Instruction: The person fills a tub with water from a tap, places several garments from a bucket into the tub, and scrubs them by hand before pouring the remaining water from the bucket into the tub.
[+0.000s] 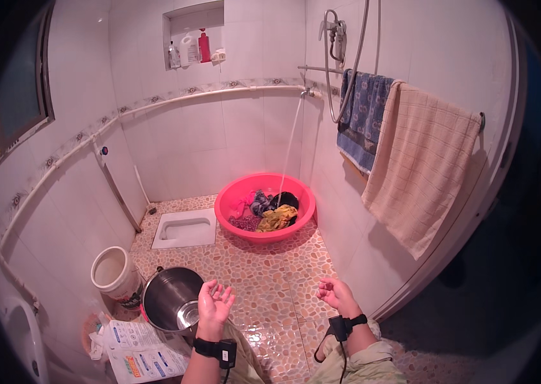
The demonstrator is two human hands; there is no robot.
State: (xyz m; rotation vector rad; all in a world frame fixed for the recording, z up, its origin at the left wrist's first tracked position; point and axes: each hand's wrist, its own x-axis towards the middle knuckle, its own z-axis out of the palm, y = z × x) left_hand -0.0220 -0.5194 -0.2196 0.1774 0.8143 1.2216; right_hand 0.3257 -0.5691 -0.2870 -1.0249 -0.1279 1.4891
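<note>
My left hand (215,303) is palm up with its fingers apart, holding nothing, beside the rim of a dark metal bucket (167,297). My right hand (334,292) is empty too, its fingers loosely curled, above the floor near the right wall. Both wrists wear black straps with small devices. Farther ahead, a pink plastic basin (225,225) stands on the floor. In it lie a yellow patterned cloth (277,218), dark cloths and a maroon patterned cloth (245,223). A thin stream of water (290,144) runs into the basin from a wall tap (307,92).
A white squat toilet (184,229) lies left of the basin. At the left stand a white plastic bucket (116,273) and a printed plastic bag (141,355). A blue towel (364,115) and a beige towel (419,158) hang on the right, near a shower hose (359,57). Bottles occupy a niche.
</note>
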